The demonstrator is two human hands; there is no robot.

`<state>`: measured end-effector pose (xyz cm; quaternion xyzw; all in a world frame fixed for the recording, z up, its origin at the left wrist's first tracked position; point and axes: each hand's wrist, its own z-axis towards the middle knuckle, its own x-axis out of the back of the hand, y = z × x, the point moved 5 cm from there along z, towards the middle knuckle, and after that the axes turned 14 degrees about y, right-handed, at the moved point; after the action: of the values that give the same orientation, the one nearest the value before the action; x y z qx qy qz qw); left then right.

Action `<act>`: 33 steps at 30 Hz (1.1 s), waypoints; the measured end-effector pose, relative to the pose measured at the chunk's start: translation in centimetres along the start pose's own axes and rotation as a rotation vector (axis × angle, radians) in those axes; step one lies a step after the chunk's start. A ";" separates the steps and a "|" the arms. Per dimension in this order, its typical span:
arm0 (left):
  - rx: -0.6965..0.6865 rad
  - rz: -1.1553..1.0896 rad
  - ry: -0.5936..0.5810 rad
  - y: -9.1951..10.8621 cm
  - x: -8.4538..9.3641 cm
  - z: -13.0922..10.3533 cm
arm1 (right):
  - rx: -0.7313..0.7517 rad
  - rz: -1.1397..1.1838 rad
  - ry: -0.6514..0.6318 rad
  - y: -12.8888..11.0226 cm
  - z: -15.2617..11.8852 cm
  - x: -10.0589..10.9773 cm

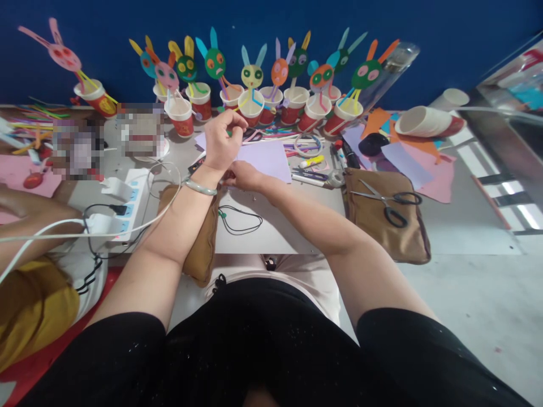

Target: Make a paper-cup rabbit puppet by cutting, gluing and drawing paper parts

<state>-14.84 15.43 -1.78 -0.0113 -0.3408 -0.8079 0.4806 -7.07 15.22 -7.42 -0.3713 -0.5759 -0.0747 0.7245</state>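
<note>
My left hand (226, 140) is raised over the table with its fingers curled in. Whether it pinches anything small, I cannot make out. Just below it, my right hand (244, 175) is low over the table, fingers bent together beside the lavender paper (269, 158). Its fingertips are partly hidden behind my left wrist, which wears a pale bangle (200, 187). Under my left forearm lies a brown pouch (202, 249). Closer to me, a thin dark cord loop (241, 226) rests on the tabletop.
Paper cups with rabbit-faced figures (252, 104) line the back wall. Black-handled scissors (384, 199) lie on a brown pouch (382, 237) at right, near stacked cups (424, 121). A white power strip (134, 198) with cables is at left, beside another person's arm (34, 212).
</note>
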 end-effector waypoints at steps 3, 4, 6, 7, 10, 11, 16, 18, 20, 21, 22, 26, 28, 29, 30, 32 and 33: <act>0.050 -0.021 0.003 0.0 0.1 0.0 | 0.011 -0.030 -0.044 -0.4 -0.1 0.3; 0.063 -0.031 0.005 0.1 0.1 0.0 | 0.007 -0.053 -0.053 -0.6 -0.1 0.4; 0.074 -0.047 0.021 0.4 0.3 0.0 | 0.003 -0.100 -0.067 -1.0 -0.2 0.7; 0.072 -0.051 0.030 0.5 0.4 0.1 | 0.004 -0.117 -0.073 -1.3 -0.2 0.8; 0.072 -0.050 0.032 0.6 0.4 0.1 | 0.013 -0.135 -0.084 -1.6 -0.2 0.7; 0.077 -0.052 0.027 0.5 0.4 0.0 | 0.012 -0.131 -0.081 -1.6 -0.3 0.7; 0.100 -0.099 0.034 -0.2 0.2 0.0 | -0.022 0.062 0.034 0.1 -0.9 1.6; 0.100 -0.117 0.042 -0.3 0.1 0.0 | -0.074 0.220 0.126 1.3 -1.5 2.6; 0.101 -0.140 0.031 -0.4 0.0 0.0 | -0.159 0.408 0.177 2.8 -2.5 3.7; 0.100 -0.152 0.024 -0.4 -0.1 0.0 | -0.194 0.498 0.186 3.5 -3.2 4.2; 0.098 -0.162 0.015 -0.5 -0.2 0.0 | -0.215 0.573 0.197 4.1 -3.9 4.7; 0.097 -0.185 -0.060 -0.1 -0.8 -0.3 | -0.212 0.740 0.258 6.1 -6.8 6.7; 0.122 -0.216 -0.163 0.3 -1.4 -0.7 | -0.238 0.784 0.323 7.1 -8.1 7.3; 0.145 -0.245 -0.244 0.7 -1.7 -1.0 | -0.256 0.807 0.354 7.5 -8.6 7.4; 0.170 -0.280 -0.346 1.0 -2.1 -1.3 | -0.269 0.827 0.382 7.8 -9.0 7.5; 0.215 -0.361 -0.587 1.9 -2.8 -2.3 | -0.267 0.854 0.419 8.0 -9.4 7.4; 0.226 -0.397 -0.686 2.4 -3.0 -2.7 | -0.254 0.857 0.436 7.9 -9.4 7.3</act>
<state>-10.51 15.44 -3.63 -0.1613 -0.5634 -0.7918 0.1722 6.92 17.31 -5.06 -0.6359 -0.1928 0.0843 0.7425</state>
